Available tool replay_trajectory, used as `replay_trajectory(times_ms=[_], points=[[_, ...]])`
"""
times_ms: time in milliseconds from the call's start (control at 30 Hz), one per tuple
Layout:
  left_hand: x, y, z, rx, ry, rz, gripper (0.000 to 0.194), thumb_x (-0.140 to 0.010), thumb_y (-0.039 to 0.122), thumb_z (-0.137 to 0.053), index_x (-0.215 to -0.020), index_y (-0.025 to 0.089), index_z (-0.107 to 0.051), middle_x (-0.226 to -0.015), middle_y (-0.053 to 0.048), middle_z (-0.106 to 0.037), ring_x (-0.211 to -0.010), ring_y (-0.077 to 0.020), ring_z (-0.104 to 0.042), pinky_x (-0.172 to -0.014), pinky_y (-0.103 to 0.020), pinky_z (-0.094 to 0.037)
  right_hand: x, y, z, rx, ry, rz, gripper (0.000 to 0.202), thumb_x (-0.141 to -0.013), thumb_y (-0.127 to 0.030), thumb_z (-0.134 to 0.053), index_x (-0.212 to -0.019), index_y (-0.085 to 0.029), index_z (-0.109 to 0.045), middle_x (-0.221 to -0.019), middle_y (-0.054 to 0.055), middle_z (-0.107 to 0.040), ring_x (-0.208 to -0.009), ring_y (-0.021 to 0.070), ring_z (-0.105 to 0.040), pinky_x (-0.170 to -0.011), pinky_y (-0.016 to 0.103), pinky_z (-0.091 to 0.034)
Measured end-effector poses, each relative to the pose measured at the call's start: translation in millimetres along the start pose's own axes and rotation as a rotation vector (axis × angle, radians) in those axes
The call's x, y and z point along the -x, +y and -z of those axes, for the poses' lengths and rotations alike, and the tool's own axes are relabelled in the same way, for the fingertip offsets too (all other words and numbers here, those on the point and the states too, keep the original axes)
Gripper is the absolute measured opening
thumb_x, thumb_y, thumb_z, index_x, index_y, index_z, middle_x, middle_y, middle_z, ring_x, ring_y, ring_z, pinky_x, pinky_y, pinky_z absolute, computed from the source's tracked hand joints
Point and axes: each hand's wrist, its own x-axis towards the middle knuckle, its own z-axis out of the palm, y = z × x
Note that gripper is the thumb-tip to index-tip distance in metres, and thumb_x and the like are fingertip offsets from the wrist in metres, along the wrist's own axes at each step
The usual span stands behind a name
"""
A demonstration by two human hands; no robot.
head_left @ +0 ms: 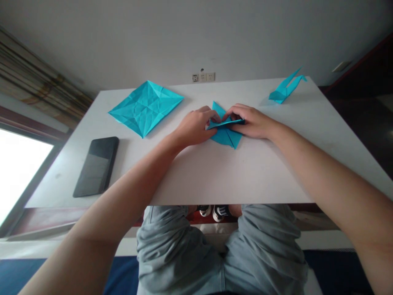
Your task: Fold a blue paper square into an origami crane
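1. White, flat-topped bench (pixel 245 172); a folded turquoise paper piece (pixel 224 136) lies near its middle.
2. Creased layers are formed; one raised flap (pixel 229 123) isn't flattened.
3. Long axis runs away from the person, leaning left, narrow tip farthest.
4. Left hand (pixel 196 126) and right hand (pixel 255 123): each grip nearly closed, pinching paper.

Person wears loose grey-blue bottoms (pixel 181 250), soft fabric w/ many creases, a center seam btwn the legs & wide leg openings at the far end. Dark shoes w/ white soles: L shoe (pixel 205 210) partly hidden, R shoe (pixel 219 213) shows white lines, poss. laces. L hand (pixel 198 125), R hand (pixel 250 121) & both forearms (pixel 150 168) bare; sleeves out of view.
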Motion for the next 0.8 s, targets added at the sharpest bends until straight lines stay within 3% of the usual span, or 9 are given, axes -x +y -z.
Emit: replay_trajectory(times_ms=[500,800], points=[[2.1,4.7,2.7,-0.009,-0.008,-0.002,0.044,-0.098,0.021,-0.073,-0.140,0.022,-0.087,-0.131,-0.013,-0.083,-0.110,-0.0299,-0.081,-0.104,-0.042,-0.063,0.7,2.3,0.0,0.008,-0.014,-0.012,0.028,-0.092,-0.043,-0.093,-0.117,-0.031,-0.088,-0.111,0.008,-0.075,-0.107,0.0362,-0.069,-0.101,0.052,-0.059],[1.6,5.4,2.6,-0.003,-0.016,0.010,0.044,-0.098,0.020,-0.075,-0.140,0.022,-0.087,-0.130,-0.012,-0.081,-0.109,-0.0292,-0.081,-0.105,-0.042,-0.062,0.2,-0.5,-0.4,0.010,-0.007,-0.008,0.028,-0.093,-0.051,-0.094,-0.113,-0.032,-0.087,-0.108,0.009,-0.076,-0.103,0.0372,-0.067,-0.098,0.053,-0.059]])
